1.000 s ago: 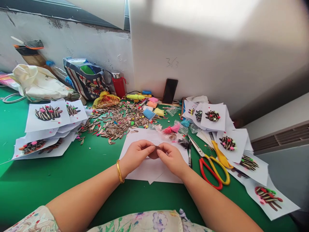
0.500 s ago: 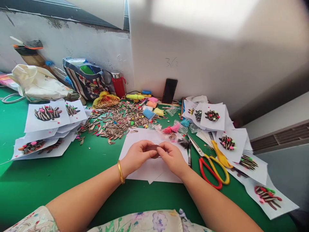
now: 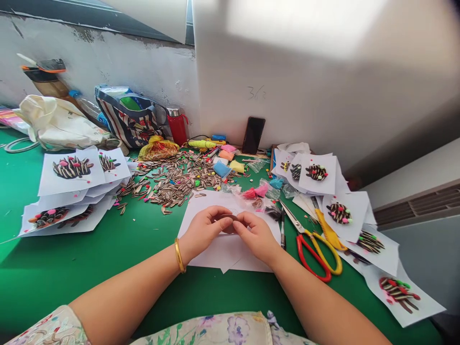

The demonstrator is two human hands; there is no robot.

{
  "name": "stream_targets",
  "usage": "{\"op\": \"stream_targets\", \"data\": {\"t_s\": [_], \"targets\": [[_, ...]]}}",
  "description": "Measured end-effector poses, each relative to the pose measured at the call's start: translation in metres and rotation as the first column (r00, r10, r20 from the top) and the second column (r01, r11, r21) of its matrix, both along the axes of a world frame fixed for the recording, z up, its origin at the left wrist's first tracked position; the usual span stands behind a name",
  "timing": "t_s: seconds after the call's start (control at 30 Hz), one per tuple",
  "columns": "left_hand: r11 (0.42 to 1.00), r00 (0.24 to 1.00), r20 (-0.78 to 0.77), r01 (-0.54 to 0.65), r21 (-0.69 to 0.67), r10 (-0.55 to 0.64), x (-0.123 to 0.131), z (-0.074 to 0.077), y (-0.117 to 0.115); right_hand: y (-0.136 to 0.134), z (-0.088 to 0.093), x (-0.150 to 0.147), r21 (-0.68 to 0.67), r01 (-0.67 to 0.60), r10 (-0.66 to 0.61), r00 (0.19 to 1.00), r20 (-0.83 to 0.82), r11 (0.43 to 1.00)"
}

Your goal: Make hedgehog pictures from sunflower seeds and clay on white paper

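Observation:
Between my two hands is a flattened piece of brown modelling clay (image 3: 228,225), partly covered by the fingers. My left hand (image 3: 206,230), with a gold bangle at the wrist, pinches its left side. The right side is pinched by the thumb and fingers of my right hand (image 3: 256,235). Both hands are over white paper (image 3: 215,256), where faint drawn lines show just past the fingertips. Beyond them lie small bags of coloured clay (image 3: 257,191) and a heap of striped sunflower seeds (image 3: 176,184).
Scissors (image 3: 316,244) with red and yellow handles lie right of the paper, beside a black pen (image 3: 282,230). Sheets with seed-and-clay hedgehog figures are stacked left (image 3: 72,179) and right (image 3: 339,213). A phone (image 3: 253,135) leans on the wall near a red flask (image 3: 177,127).
The brown clay has tilted slightly between my fingers, and a little less of its face shows. Both hands stay in nearly the same place.

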State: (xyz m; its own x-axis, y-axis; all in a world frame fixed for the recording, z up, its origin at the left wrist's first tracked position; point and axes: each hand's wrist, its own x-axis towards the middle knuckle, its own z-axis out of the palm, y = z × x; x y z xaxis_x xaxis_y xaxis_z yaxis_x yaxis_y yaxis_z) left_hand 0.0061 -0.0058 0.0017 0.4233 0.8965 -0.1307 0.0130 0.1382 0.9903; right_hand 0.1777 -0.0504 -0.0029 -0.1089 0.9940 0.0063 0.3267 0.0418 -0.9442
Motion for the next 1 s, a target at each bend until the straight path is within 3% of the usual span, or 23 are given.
{"op": "stream_targets", "data": {"t_s": [0.5,0.7,0.9,1.0], "targets": [[0.995,0.995,-0.102,0.011,0.097,-0.001,0.0,0.0012,-0.003,-0.0005,0.0004,-0.0044,-0.02,0.001,0.0,0.999,0.047,1.0],[0.999,1.0,-0.017,-0.025,0.044,0.026,-0.001,-0.0041,0.0013,0.0033,-0.0035,-0.0005,-0.016,0.073,-0.074,0.995,-0.064,0.997],[0.998,0.997,0.053,-0.056,-0.025,0.057,-0.0007,-0.0046,0.0019,0.0026,-0.005,-0.0028,-0.089,-0.028,0.014,0.988,-0.152,0.996],[0.999,0.997,0.064,-0.035,-0.007,0.035,-0.0006,-0.0049,0.0023,0.0023,-0.0022,-0.0033,-0.105,0.021,-0.037,0.988,-0.147,0.994]]}}
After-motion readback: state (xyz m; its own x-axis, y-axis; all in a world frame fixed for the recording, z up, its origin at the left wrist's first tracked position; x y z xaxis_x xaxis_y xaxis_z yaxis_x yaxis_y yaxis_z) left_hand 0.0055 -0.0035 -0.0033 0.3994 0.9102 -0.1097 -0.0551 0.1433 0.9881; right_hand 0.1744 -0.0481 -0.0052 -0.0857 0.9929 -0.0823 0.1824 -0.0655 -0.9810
